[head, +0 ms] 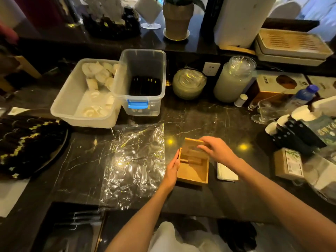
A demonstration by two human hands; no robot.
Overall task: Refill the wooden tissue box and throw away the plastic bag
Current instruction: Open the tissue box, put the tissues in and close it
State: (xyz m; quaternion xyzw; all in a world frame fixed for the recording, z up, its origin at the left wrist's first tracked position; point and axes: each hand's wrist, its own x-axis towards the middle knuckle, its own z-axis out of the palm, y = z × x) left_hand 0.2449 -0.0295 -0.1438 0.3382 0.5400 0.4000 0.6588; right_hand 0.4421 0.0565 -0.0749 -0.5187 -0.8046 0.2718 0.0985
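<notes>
A small wooden tissue box [193, 172] lies on the dark marble counter [209, 122], its inside showing bare wood. My left hand [171, 170] presses flat against the box's left side. My right hand [215, 150] grips a wooden panel, the lid [192, 144], at the box's far end, tilted up over the opening. A flat, crinkled clear plastic bag [134, 164] lies just left of the box. A small stack of white tissues [226, 172] rests on the counter right of the box, partly under my right forearm.
Two plastic bins [87, 100] [143, 79] stand behind the bag. Glass jars [233, 79] sit at the back. A dark tray of wrapped items [27, 144] fills the left. A brown tissue pack [288, 163], cups and bottles crowd the right.
</notes>
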